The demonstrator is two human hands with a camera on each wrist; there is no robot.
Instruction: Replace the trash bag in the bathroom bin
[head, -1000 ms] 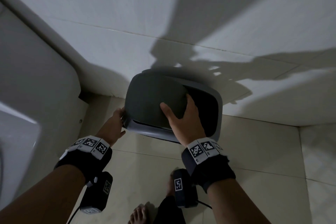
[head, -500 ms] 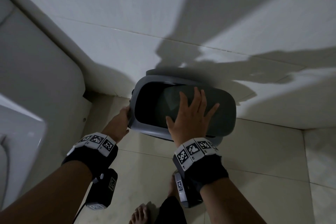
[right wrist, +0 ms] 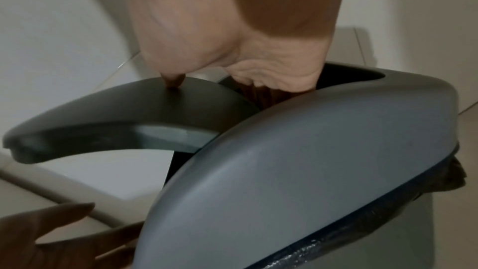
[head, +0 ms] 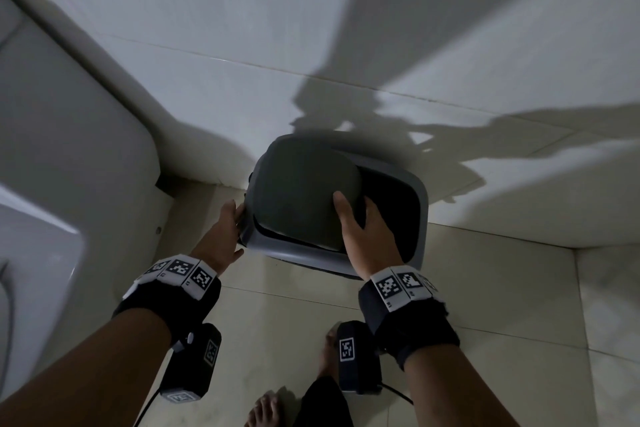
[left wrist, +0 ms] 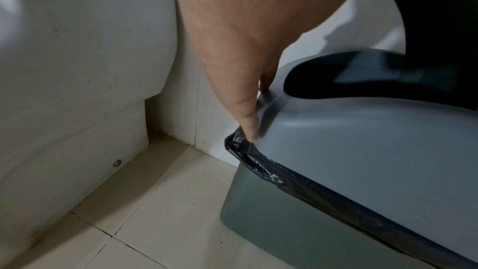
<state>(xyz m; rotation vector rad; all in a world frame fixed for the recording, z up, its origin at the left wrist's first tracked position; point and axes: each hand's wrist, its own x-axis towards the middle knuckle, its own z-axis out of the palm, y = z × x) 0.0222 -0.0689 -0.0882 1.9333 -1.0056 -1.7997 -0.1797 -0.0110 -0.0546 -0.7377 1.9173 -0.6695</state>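
Note:
The bathroom bin stands on the floor against the wall, with a light grey lid frame [head: 420, 204] and a dark swing flap [head: 301, 191] tilted up over its left half. My right hand [head: 367, 229] grips the flap's right edge, thumb on top and fingers curled under it into the dark opening. My left hand [head: 225, 229] rests against the lid's left corner with its fingers [left wrist: 248, 118] straight. A black trash bag [left wrist: 261, 167] is clamped under the lid frame [right wrist: 284, 171] and sticks out along the grey bin body [left wrist: 284, 222].
A white toilet [head: 69, 149] stands close on the left, leaving a narrow gap to the bin. White wall tiles rise right behind the bin. Beige floor tiles [head: 485, 288] lie in front and to the right. My bare foot [head: 266, 409] is at the bottom.
Half a second ago the flap was swung to the right under my flat right hand. It now sits back over the left half, with my right hand gripping its edge. The left hand stayed put.

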